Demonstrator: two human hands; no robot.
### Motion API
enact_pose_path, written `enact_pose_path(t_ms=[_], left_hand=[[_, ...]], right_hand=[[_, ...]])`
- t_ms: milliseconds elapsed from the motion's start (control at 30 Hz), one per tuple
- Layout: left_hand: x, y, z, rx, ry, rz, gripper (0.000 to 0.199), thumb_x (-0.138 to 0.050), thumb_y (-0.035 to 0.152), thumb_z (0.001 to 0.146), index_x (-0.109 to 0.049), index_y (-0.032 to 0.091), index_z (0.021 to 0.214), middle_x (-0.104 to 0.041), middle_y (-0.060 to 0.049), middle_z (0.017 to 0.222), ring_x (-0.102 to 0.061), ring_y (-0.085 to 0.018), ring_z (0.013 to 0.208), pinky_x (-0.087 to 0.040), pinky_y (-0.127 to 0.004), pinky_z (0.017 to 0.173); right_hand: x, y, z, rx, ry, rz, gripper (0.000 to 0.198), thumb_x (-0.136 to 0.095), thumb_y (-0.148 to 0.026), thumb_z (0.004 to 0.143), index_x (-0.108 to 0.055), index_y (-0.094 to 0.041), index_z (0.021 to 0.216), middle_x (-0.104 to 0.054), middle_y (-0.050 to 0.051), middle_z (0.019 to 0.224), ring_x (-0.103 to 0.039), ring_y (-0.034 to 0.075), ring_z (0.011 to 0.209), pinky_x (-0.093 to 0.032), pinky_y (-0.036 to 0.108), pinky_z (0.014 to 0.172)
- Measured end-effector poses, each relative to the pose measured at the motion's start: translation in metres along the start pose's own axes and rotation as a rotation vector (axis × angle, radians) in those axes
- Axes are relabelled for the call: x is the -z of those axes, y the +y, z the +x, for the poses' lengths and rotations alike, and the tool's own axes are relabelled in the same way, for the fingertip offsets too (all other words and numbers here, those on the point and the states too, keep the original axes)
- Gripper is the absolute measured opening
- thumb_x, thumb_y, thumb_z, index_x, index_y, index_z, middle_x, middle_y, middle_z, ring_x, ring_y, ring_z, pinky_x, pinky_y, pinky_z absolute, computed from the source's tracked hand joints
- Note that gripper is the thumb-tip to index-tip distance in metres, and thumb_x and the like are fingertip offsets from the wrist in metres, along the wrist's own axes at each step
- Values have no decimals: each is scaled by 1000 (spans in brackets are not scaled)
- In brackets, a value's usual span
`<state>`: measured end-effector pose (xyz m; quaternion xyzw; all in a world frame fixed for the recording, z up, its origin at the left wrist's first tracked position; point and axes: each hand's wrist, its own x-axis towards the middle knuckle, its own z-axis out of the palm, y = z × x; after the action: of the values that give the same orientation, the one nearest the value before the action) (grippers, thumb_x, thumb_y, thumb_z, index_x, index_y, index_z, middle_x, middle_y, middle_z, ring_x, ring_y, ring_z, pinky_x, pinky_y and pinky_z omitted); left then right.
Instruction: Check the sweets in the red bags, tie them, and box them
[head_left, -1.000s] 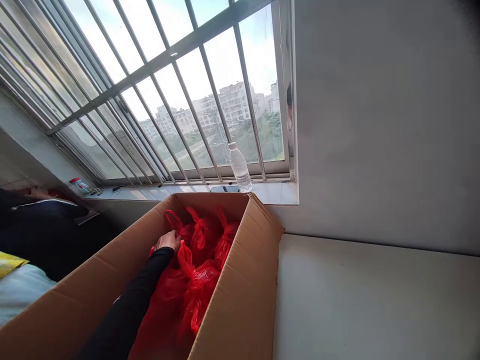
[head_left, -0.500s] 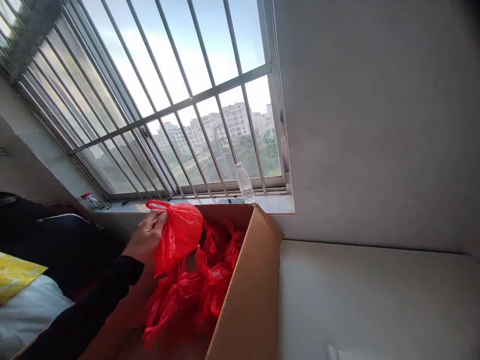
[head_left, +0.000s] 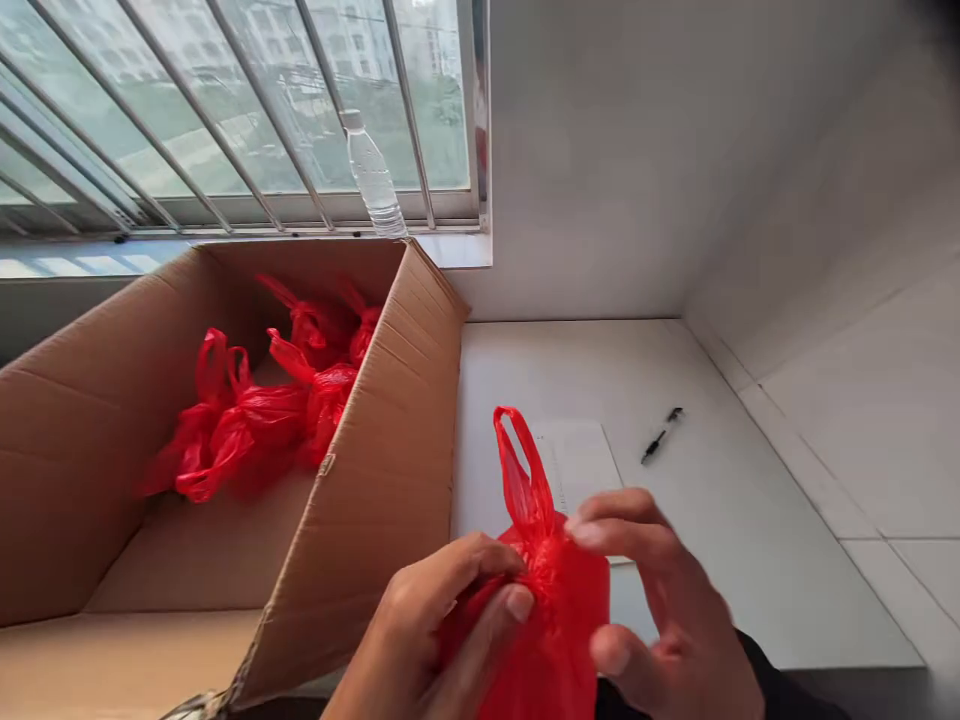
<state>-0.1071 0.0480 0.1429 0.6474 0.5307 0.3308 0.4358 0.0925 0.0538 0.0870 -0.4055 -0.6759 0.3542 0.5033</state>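
A knotted red plastic bag (head_left: pixel 559 600) is in front of me at the bottom of the view, one handle loop standing up. My left hand (head_left: pixel 457 620) pinches the bag just below its knot, thumb and fingers closed on the plastic. At the bag's other side is my right hand (head_left: pixel 660 600), with thumb and fingers apart and the fingertips close to the knot; whether they touch it I cannot tell. The bag's contents are hidden. To the left, several tied red bags (head_left: pixel 262 420) lie inside a cardboard box (head_left: pixel 390 440).
A water bottle (head_left: pixel 375 185) stands on the windowsill (head_left: pixel 450 250) behind the box, before a barred window. On the white table (head_left: pixel 720 520) to the right lie a paper sheet (head_left: pixel 581 460) and a black pen (head_left: pixel 660 437). Walls border the table behind and at right.
The view has swung right and down. A red bag that my left hand held up over the box is now outside it, in front of me, and my right hand has come into view.
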Motion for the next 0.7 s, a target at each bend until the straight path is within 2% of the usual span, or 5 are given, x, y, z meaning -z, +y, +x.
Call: enact_pose_path(t_ms=[133,367,467,567,700], left_hand=[[-22,-33,14,31,-44,-102,19,-56,39,95,-65,28,83,-66,2,74,-60,-16,65,-50,-25,60],[-42,-97,28,115,248,17,28,-50,44,98,-59,24,80,-62,1,70,-59,-17,62,-48,-27,56],[-62,-109,30,61,284,80,20,-49,39,99,-60,25,107,-69,-6,102,-67,-24,94,-54,-35,78],[-79,-111,32,-67,229,167,45,-62,36,91,-52,28,134,-59,-11,132,-55,-30,122,-49,-45,97],[-83,-116,37,-209,179,259,22,-69,24,85,-71,31,106,-70,-5,105,-59,-29,105,-41,-51,103]], right_hand=[[4,9,1,-138,-221,-78,24,-62,-33,96,-60,-32,120,-62,2,99,-62,19,89,-52,32,80],[52,54,-18,-358,3,-160,9,-57,-32,98,-64,-26,98,-61,0,90,-59,17,85,-47,30,79],[61,68,-24,-475,-19,-184,14,-56,-38,98,-59,-25,101,-61,1,91,-59,19,88,-47,32,84],[52,74,-24,-481,-170,-280,25,-63,-40,92,-60,-26,112,-60,-1,85,-58,19,81,-48,35,81],[46,74,-21,-446,-232,-320,14,-57,-36,96,-64,-24,93,-62,0,80,-56,19,75,-46,35,76]])
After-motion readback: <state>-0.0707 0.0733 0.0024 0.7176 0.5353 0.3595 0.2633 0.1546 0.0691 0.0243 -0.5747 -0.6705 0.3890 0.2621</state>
